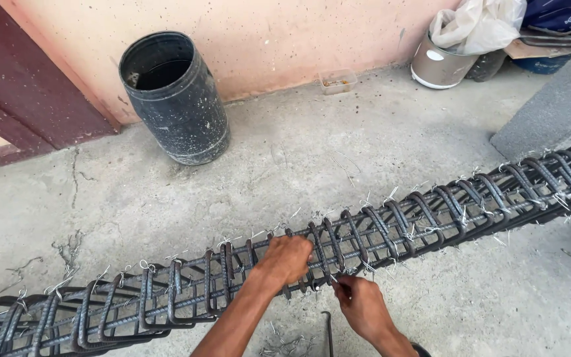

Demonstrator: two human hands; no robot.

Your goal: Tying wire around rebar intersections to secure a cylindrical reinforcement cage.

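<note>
A long dark steel rebar cage (338,248) with square stirrups and wire ties is lying across the cracked concrete floor (312,152). The left hand (287,259) is gripping a stirrup, steadying it, while the right hand (359,303) is pinching a thin tie wire beside it.

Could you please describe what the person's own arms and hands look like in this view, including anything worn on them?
Both forearms are bare, with no sleeves showing. The left hand and right hand wear no gloves, and no watch, ring or band is visible.
</note>
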